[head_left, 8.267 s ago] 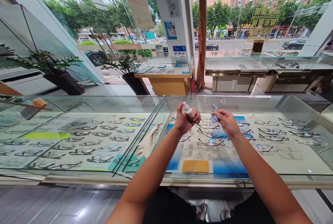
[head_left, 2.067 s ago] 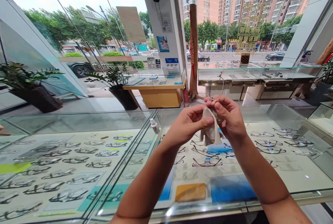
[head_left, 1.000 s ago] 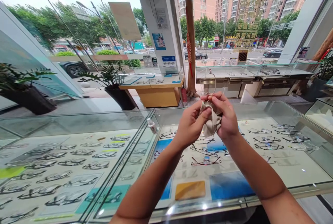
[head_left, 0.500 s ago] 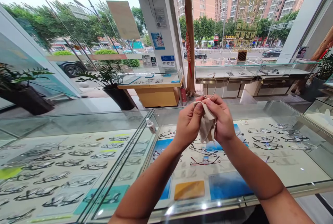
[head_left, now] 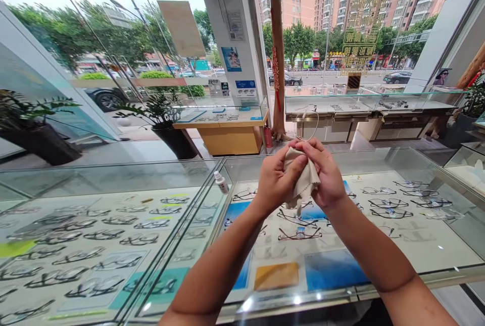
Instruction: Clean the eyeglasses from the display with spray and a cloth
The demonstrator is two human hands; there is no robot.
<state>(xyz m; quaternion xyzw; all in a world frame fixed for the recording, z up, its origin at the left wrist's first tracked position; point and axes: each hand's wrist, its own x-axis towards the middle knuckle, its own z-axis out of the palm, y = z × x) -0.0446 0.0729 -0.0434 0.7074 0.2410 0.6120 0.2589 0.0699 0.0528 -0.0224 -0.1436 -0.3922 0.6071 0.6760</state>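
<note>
My left hand (head_left: 276, 179) is closed on a beige cleaning cloth (head_left: 307, 184) with a zigzag edge, its thumb pressed along the top. My right hand (head_left: 329, 177) is closed against the cloth from the other side, fingertips meeting the left ones. Beyond the fingers stick out the thin pale curved arms of what looks like a pair of glasses (head_left: 317, 125); its lenses are hidden by the cloth and fingers. Both hands are raised above the glass display case (head_left: 379, 265).
Rows of glasses (head_left: 104, 235) lie inside the cases. A small white spray bottle (head_left: 221, 183) stands to the left of my hands. An orange-brown card (head_left: 276, 276) and blue sheets (head_left: 333, 270) lie below. Farther off are another display counter (head_left: 220, 125), a wooden post (head_left: 278, 63) and potted plants (head_left: 170, 139).
My left thumb has slid right and up over the cloth, and the cloth now spreads wider, with its lower edge shifted. The pale curved arms have tilted slightly to the right.
</note>
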